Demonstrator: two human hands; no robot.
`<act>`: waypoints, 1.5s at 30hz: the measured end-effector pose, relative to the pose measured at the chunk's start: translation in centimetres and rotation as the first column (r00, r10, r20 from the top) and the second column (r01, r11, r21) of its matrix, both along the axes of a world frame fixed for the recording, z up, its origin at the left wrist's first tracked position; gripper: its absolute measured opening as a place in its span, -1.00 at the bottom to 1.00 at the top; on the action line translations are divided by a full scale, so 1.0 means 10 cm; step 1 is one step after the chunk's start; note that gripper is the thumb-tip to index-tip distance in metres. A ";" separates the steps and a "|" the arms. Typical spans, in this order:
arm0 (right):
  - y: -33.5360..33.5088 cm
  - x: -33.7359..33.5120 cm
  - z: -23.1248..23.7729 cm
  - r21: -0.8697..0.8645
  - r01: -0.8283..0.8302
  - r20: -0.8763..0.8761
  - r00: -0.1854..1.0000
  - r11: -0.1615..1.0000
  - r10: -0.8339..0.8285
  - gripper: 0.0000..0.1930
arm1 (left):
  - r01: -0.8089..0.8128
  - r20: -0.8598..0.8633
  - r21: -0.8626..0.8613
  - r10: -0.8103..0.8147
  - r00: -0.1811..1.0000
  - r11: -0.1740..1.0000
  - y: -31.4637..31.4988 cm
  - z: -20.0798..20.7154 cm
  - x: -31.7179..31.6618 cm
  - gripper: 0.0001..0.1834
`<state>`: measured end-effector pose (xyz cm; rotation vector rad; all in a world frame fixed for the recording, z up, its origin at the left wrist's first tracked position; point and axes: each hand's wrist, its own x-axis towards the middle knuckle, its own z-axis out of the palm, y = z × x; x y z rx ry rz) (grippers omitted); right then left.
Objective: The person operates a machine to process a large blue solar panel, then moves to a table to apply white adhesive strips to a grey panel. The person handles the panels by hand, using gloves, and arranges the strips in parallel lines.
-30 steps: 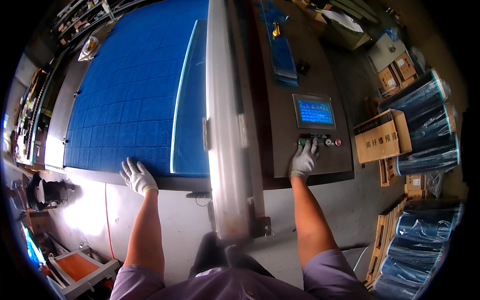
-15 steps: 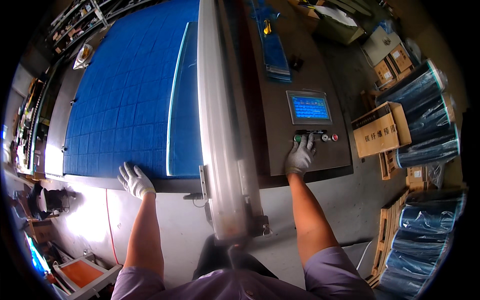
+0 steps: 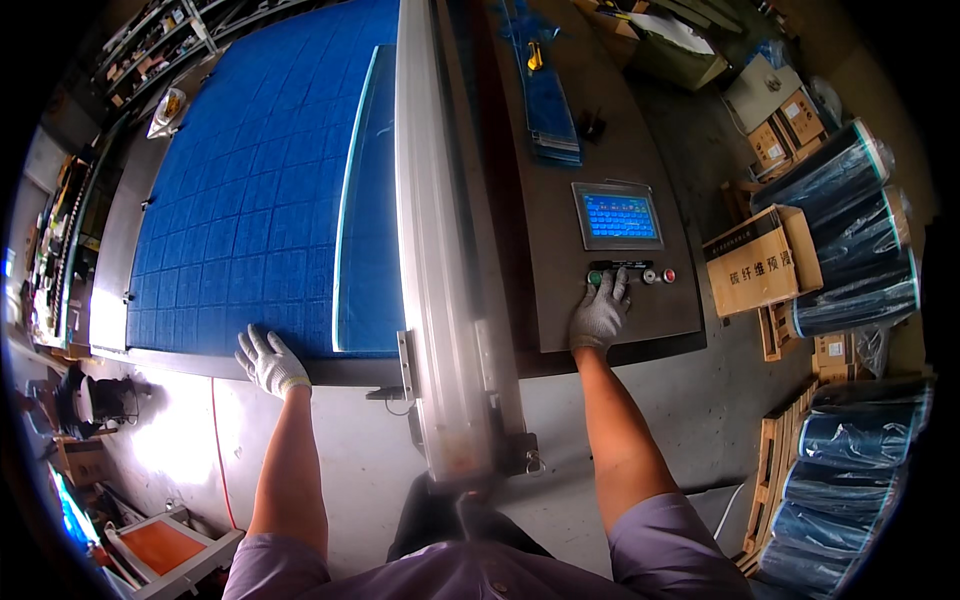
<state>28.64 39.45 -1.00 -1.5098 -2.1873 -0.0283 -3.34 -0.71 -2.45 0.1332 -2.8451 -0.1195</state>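
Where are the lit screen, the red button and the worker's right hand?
Lit screen (image 3: 617, 217): head view, middle of its blue display.
Red button (image 3: 669, 276): head view, its round top.
Right hand (image 3: 599, 314): head view, the gloved back of the hand.

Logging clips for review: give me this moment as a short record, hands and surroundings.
Left hand: gloved, fingers spread, at near edge of blue bed
Right hand: gloved, at green button, contact unclear
Screen: lit, beyond the button
Pale beam: between the hands
Clear sheet: on the bed, left of beam
Yellow tool: atop blue strips
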 end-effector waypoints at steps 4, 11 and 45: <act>-0.02 -0.01 0.04 -0.032 0.004 -0.007 1.000 0.999 -0.004 -0.58 | 0.003 -0.005 0.009 -0.002 1.000 1.000 -0.01 0.00 0.00 -0.46; -0.02 -0.01 0.04 -0.064 0.011 -0.009 1.000 0.998 -0.012 -0.57 | -0.006 0.006 0.014 0.006 1.000 1.000 0.01 0.03 0.01 -0.47; -0.02 -0.01 0.04 0.040 0.004 -0.017 1.000 0.999 -0.004 -0.64 | 0.020 -0.085 0.035 -0.017 0.996 0.999 -0.04 0.04 -0.02 -0.45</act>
